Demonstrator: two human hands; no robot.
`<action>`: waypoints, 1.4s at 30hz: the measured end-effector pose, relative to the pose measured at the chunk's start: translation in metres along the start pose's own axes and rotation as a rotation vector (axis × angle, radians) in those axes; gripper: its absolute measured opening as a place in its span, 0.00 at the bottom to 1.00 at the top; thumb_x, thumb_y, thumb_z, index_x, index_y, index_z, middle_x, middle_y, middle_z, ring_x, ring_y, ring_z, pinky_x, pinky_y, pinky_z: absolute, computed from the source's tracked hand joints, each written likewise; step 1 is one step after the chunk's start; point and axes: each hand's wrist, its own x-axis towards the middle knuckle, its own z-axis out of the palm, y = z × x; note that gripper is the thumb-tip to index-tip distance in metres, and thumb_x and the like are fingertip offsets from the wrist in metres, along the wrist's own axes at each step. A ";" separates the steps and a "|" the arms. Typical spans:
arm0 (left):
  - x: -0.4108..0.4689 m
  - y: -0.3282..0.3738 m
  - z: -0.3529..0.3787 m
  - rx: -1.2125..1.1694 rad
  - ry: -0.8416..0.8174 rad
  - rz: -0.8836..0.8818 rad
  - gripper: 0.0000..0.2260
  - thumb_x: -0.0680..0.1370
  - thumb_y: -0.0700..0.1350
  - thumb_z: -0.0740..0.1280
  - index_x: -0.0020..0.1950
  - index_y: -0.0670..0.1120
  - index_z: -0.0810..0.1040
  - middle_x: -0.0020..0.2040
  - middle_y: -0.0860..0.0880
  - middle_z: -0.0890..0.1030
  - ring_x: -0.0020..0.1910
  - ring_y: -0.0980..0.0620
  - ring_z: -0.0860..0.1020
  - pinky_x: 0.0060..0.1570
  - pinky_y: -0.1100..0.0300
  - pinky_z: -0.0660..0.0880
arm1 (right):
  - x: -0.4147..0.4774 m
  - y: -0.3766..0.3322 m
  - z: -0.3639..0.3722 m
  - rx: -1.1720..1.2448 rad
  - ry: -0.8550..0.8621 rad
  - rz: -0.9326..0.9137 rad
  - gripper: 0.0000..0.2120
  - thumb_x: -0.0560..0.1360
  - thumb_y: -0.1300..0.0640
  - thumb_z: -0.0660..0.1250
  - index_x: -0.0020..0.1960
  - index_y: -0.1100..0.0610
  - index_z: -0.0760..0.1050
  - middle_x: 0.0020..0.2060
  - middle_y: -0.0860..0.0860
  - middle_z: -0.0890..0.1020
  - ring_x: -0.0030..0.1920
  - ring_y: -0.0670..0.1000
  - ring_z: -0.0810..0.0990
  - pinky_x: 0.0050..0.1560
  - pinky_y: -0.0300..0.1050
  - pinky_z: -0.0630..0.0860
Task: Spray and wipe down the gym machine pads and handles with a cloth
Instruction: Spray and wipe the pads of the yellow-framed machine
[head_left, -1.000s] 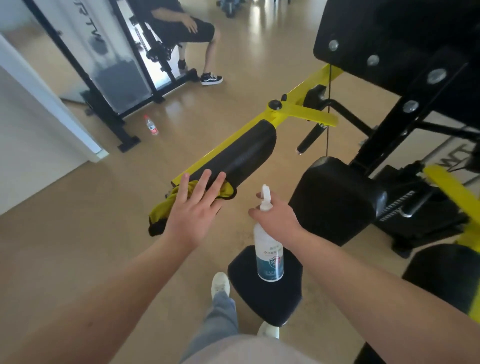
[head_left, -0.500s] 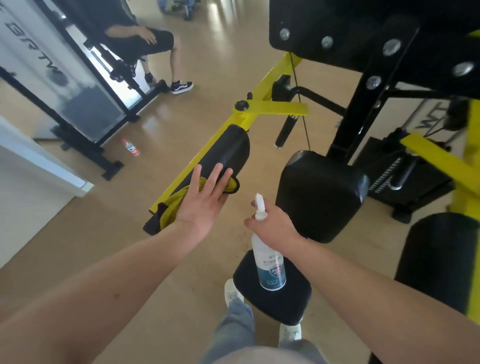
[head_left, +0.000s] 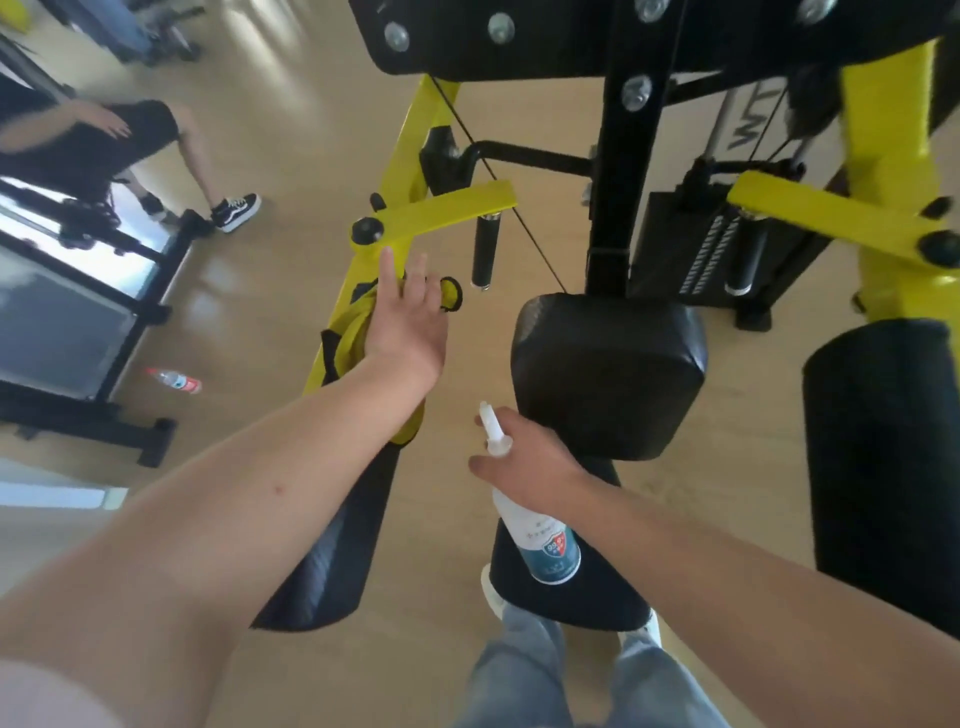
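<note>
Left hand (head_left: 410, 322), centre frame, fingers (head_left: 387, 270) straight and spread, pressing the yellow cloth (head_left: 356, 332) flat on the upper end of the long black arm pad (head_left: 332, 545), just below the yellow arm (head_left: 441, 210). Right hand (head_left: 524, 462), lower centre, fingers curled round the neck of the white spray bottle (head_left: 550, 540), nozzle pointing up-left. Black back pad (head_left: 608, 374) just right of the bottle. Black handle (head_left: 485, 249) hangs upper centre. Water bottle (head_left: 174, 380) on the floor, left. Seated person (head_left: 104, 135) upper left.
</note>
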 end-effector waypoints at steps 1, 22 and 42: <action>-0.003 0.001 0.001 0.036 -0.011 0.039 0.28 0.82 0.57 0.57 0.81 0.50 0.62 0.84 0.41 0.49 0.81 0.32 0.40 0.71 0.25 0.38 | 0.002 -0.001 0.003 0.021 0.010 0.000 0.24 0.76 0.45 0.70 0.70 0.43 0.69 0.55 0.50 0.79 0.54 0.53 0.80 0.59 0.57 0.81; -0.065 -0.004 0.028 0.109 0.019 0.431 0.33 0.79 0.66 0.53 0.79 0.48 0.68 0.82 0.38 0.55 0.81 0.35 0.43 0.74 0.31 0.34 | 0.026 0.003 0.021 0.135 0.063 -0.031 0.24 0.77 0.49 0.71 0.71 0.47 0.69 0.46 0.46 0.77 0.48 0.50 0.79 0.43 0.44 0.76; -0.122 0.024 0.040 0.250 -0.128 0.506 0.25 0.81 0.61 0.53 0.75 0.56 0.72 0.77 0.46 0.68 0.80 0.32 0.47 0.67 0.24 0.29 | 0.013 0.000 0.016 0.072 0.063 -0.092 0.15 0.76 0.50 0.71 0.59 0.46 0.70 0.46 0.48 0.78 0.50 0.53 0.80 0.48 0.50 0.79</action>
